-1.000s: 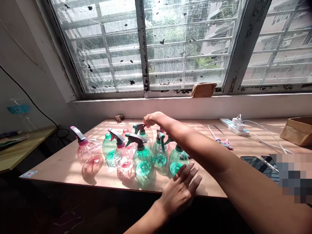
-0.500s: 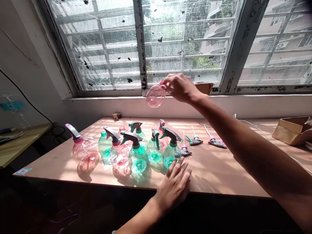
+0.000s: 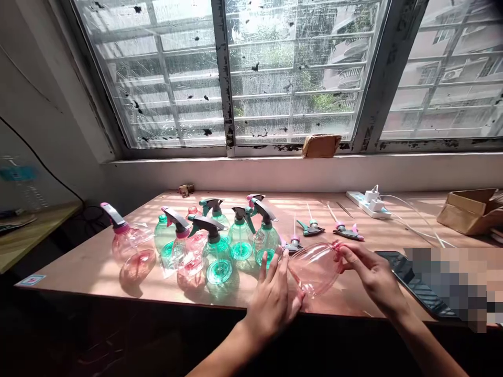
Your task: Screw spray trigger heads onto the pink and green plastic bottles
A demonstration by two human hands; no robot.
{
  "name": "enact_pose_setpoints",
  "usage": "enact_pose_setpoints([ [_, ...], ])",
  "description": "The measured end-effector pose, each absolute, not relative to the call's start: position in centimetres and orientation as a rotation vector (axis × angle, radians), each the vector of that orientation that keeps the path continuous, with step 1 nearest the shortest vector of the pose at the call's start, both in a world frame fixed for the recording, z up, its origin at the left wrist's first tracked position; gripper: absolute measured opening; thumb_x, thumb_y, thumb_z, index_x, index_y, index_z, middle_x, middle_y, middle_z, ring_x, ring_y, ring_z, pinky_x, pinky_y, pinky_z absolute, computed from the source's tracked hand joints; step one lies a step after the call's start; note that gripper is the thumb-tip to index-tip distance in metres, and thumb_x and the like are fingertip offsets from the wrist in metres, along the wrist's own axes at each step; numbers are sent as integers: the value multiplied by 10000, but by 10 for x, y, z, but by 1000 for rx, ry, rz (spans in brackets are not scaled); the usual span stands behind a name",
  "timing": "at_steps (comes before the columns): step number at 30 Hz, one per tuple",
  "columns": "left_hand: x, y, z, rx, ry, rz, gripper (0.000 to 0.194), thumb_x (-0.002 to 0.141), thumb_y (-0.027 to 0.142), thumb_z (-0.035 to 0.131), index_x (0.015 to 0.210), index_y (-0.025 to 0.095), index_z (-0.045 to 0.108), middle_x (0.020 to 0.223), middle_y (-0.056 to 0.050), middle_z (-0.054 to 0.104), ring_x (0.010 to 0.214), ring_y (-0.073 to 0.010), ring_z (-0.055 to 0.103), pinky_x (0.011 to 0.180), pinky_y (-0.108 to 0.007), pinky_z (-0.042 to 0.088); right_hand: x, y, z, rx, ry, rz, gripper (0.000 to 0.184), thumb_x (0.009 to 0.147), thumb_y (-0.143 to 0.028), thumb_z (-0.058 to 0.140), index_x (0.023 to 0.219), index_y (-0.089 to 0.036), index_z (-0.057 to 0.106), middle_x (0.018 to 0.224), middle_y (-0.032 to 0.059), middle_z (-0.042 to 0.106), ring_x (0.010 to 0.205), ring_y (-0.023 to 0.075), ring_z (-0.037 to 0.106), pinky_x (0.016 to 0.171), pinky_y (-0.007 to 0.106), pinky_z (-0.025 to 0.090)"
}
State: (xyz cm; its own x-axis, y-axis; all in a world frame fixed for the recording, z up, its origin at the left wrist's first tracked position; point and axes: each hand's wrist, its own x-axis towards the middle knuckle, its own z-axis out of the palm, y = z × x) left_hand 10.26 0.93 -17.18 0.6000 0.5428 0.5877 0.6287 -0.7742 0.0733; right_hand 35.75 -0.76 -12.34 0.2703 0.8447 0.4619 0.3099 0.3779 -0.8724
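A clear pink bottle [image 3: 316, 268] without a spray head lies on its side between my hands, low over the wooden table [image 3: 346, 293]. My right hand [image 3: 371, 277] grips its neck end. My left hand [image 3: 273, 298] rests with fingers stretched against its base. Just left stands a cluster of green and pink spray bottles [image 3: 218, 246] with trigger heads fitted. One pink spray bottle [image 3: 129, 243] stands apart at the far left. Loose trigger heads [image 3: 312, 226] with dip tubes lie behind the held bottle.
A phone [image 3: 408, 275] lies at the right near the table's front edge. A white power strip [image 3: 367, 203] with cables sits at the back right, beside a cardboard box [image 3: 471, 209]. A window sill and barred windows run behind. A second table [image 3: 23, 235] is at the left.
My right hand picked a pink bottle out of the back of the cluster, lifted it high, then brought it down to the table front, where my left hand now meets its base.
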Motion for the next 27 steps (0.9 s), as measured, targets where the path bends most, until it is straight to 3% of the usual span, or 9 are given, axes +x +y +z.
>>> enact_pose_setpoints([
  [3, 96, 9, -166, -2836, -906, -976, 1111, 969, 374, 718, 1675, 111, -99, 1690, -279, 361, 1628, -426, 226, 1287, -660, 290, 347, 0, -134, -1153, -1254, 638, 379, 831, -609, 805, 957, -256, 856, 951, 60, 829, 794, 280, 769, 692, 400, 704],
  [6, 92, 7, -158, -2970, -885, -1082, 1222, 866, 576, 810, 1684, 183, -8, 1677, -269, 371, 1610, -433, 269, 1268, -627, 359, 342, 0, -142, -1122, -1164, 735, 389, 791, -610, 844, 939, -250, 862, 955, 68, 834, 823, 291, 784, 706, 418, 718],
  [9, 91, 5, -152, -3007, -949, -1168, 1110, 880, 569, 801, 1668, 220, 101, 1609, -242, 462, 1512, -410, 442, 1229, -604, 423, 342, 3, -153, -1113, -1158, 816, 426, 816, -637, 814, 940, -229, 830, 782, 57, 782, 657, 253, 747, 588, 386, 693],
  [11, 92, 5, -151, -2992, -984, -1206, 997, 931, 516, 765, 1656, 231, 144, 1575, -227, 500, 1456, -390, 510, 1210, -592, 447, 344, 8, -162, -1140, -1135, 840, 476, 905, -667, 699, 1096, -238, 776, 757, 42, 753, 595, 239, 724, 524, 375, 663],
  [14, 92, 4, -151, -3008, -960, -1220, 981, 924, 513, 775, 1652, 235, 179, 1568, -219, 512, 1454, -391, 515, 1205, -576, 461, 347, 19, -171, -1195, -1259, 672, 472, 1000, -600, 574, 1332, -276, 664, 1101, 110, 793, 904, 303, 788, 787, 494, 687],
  [16, 91, 5, -150, -3057, -920, -1221, 983, 908, 502, 794, 1645, 239, 200, 1561, -212, 518, 1458, -387, 514, 1207, -558, 467, 347, 26, -173, -1192, -1504, 526, 466, 1000, -512, 603, 1405, -284, 638, 1389, 146, 714, 1267, 350, 685, 1111, 593, 534],
  [18, 88, 5, -151, -3102, -910, -1241, 962, 897, 474, 808, 1628, 243, 227, 1552, -208, 521, 1452, -382, 523, 1208, -548, 470, 348, 29, -174, -1152, -1734, 537, 504, 1012, -465, 600, 1482, -285, 598, 1530, 148, 626, 1478, 345, 515, 1265, 602, 343],
  [22, 83, 8, -152, -3147, -980, -1298, 883, 889, 425, 809, 1583, 249, 293, 1538, -194, 535, 1430, -378, 549, 1207, -555, 467, 351, 33, -178, -1091, -1951, 699, 576, 1069, -493, 503, 1600, -270, 476, 1594, 161, 565, 1552, 321, 421, 1300, 589, 278],
  [27, 85, 7, -154, -3098, -1041, -1524, 773, 867, 383, 788, 1518, 262, 388, 1423, -161, 595, 1292, -362, 641, 1116, -538, 541, 351, 37, -186, -1123, -2049, 552, 615, 1063, -502, 513, 1631, -280, 430, 1605, 163, 552, 1545, 355, 423, 1279, 626, 311],
])
